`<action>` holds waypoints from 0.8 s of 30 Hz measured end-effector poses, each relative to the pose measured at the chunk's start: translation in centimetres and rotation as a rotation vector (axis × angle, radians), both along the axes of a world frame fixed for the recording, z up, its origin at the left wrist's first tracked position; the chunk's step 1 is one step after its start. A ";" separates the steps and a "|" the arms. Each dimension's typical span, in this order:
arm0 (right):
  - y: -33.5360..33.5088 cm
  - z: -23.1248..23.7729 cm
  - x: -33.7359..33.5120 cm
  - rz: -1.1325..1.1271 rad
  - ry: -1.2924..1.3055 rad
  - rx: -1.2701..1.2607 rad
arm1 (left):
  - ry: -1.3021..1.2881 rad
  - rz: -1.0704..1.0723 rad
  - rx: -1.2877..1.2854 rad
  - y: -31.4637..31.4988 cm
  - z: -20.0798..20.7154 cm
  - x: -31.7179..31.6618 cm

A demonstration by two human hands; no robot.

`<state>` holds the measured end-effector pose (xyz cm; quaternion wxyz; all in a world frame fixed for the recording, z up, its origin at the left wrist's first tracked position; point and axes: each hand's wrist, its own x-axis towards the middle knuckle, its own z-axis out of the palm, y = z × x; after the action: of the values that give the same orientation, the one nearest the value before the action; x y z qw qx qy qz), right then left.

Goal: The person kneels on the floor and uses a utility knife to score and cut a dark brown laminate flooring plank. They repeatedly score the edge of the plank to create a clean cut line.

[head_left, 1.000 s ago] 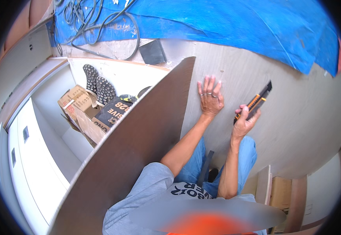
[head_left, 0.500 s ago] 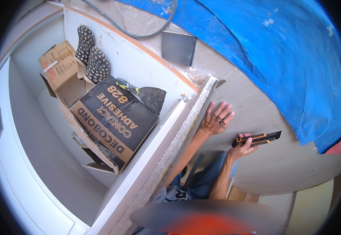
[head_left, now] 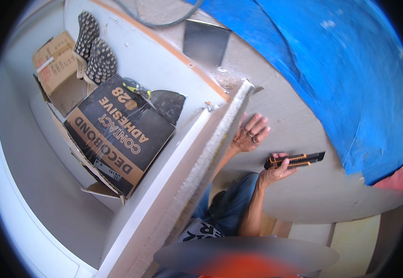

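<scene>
My left hand (head_left: 251,133) lies on a greyish-beige sheet surface (head_left: 299,132), its fingers stretched out and a ring on one of them. A slanting panel with a rough, whitish edge (head_left: 206,150) hides part of that hand and its forearm. My right hand (head_left: 275,173) grips a black-and-orange utility knife (head_left: 295,161) just above the same surface. The knife's dark blade end points right, toward a blue tarp (head_left: 312,83), and is apart from it.
Left of the panel, a white cabinet (head_left: 139,60) holds an open black-and-brown carton (head_left: 118,134), a smaller brown box (head_left: 55,65), dotted gloves (head_left: 100,60) and a scraper (head_left: 168,105). A dark square plate (head_left: 206,41) and a grey cable (head_left: 164,22) lie beyond it.
The whole view has shifted a little, so most things sit further left. More of my left hand is now behind the panel edge. The utility knife stays in my right hand.
</scene>
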<state>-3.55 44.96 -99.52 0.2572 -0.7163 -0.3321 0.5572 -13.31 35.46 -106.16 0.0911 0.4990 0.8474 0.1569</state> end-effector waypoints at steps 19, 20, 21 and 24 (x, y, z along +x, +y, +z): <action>-1.3 3.1 -7.2 0.666 0.303 -0.055 | -0.699 0.455 0.134 -1.2 4.5 -1.2; -1.5 3.1 -7.2 0.675 0.254 -0.077 | -0.894 0.597 0.130 -1.5 5.2 -1.7; -1.8 3.2 -7.2 0.670 0.246 -0.052 | -0.954 0.639 0.183 -1.9 6.0 -2.2; -2.8 2.9 -7.1 0.625 0.288 -0.027 | -1.130 0.696 0.347 -1.8 7.1 -3.6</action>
<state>-10.63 42.16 -96.63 0.1087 -0.4970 -0.4884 0.7090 -16.88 33.61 -99.03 0.3822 0.0467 0.7434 0.5469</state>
